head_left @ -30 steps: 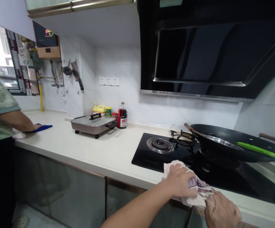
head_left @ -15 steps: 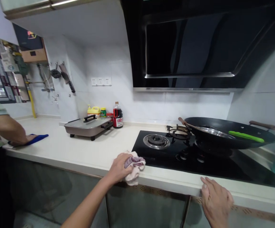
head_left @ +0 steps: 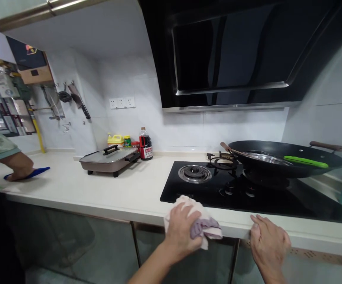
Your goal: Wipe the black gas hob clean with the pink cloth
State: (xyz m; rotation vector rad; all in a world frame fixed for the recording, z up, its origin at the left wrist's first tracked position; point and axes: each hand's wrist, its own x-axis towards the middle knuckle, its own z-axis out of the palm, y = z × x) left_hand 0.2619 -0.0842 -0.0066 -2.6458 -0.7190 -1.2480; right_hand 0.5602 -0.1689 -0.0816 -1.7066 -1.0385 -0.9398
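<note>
My left hand (head_left: 183, 228) is closed around a crumpled pink and purple cloth (head_left: 205, 228) at the front edge of the white countertop (head_left: 120, 187). Part of the cloth lies on the countertop, and part hangs over the edge. On the same front edge, farther right, rests my right hand (head_left: 270, 242), with its fingers laid on the counter and nothing in it. Just behind both hands is the black glass gas stove (head_left: 200, 194), with a bare burner (head_left: 195, 173) on its left side.
A large black wok (head_left: 301, 152) holding a green-handled utensil (head_left: 305, 161) sits on the right burner. A lidded electric pan (head_left: 107, 159) and a soy sauce bottle (head_left: 145, 144) stand to the left. At far left another person's hand (head_left: 20, 171) presses a blue cloth (head_left: 36, 172).
My left hand has slid the cloth to the right along the counter's front edge. My right hand stays in place. The other person's hand and blue cloth have shifted slightly left.
</note>
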